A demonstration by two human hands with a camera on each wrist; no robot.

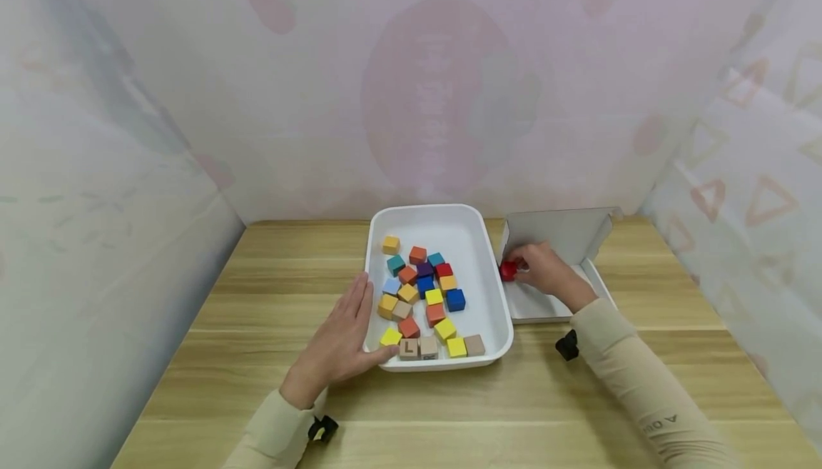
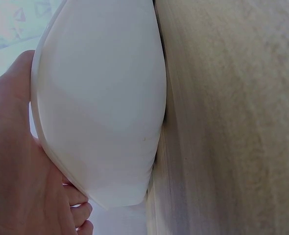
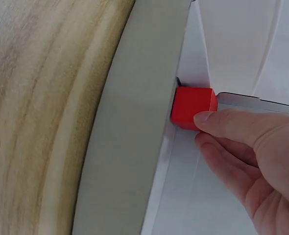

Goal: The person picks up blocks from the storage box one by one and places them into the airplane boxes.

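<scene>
Where the right hand (image 1: 546, 269) pinches, red cube (image 3: 192, 106) against box (image 1: 552, 235) wall.

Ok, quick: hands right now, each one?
Left hand: open, flat against the white tray.
Right hand: pinching a red cube inside the cardboard box.

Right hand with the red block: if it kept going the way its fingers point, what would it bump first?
Probably the left wall of the white box. The right hand pinches the red block, which already sits at that wall.
</scene>
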